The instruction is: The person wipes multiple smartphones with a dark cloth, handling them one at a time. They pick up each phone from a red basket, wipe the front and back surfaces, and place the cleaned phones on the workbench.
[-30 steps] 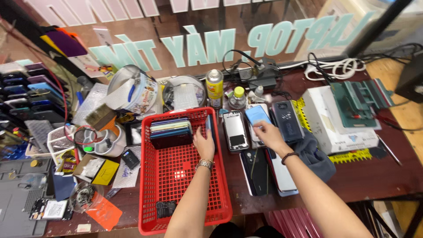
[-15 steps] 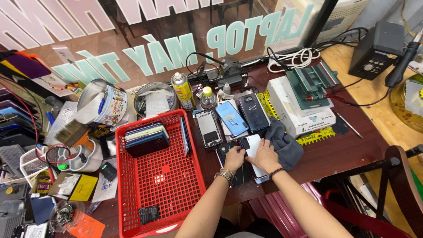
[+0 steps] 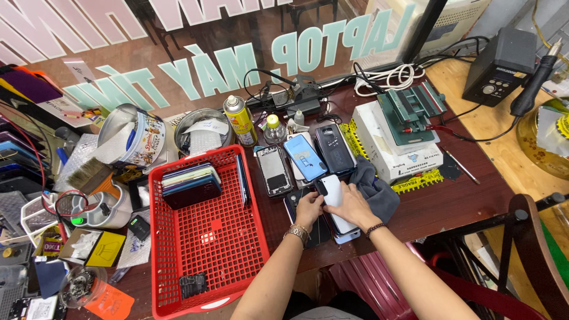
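Hands meet over one white phone back near the front edge of the dark wooden table, just right of the red plastic basket. My left hand pinches the near-left edge of that white phone, thumb on top beside the black camera block at its far-left corner, so this hand is clenched on it. My right hand lies flat over the phone's right side, fingers spread and pressing down on it, not curled around anything else. The phone's long axis runs away from me and slightly leftward, from the camera end at the top towards my wrists, and it rests on other phones stacked underneath, a bluish edge showing at the near end. Both hands touch it; the left one has the firmer hold at the camera end, the right one covers the lower half.

Just beyond my right fingers sits a crumpled grey cloth, touching the phone stack. Farther back lie three more phones side by side: a silver one, a blue one and a black one. Inside the basket, a stack of phone back covers leans against the far wall, well apart from my hands.
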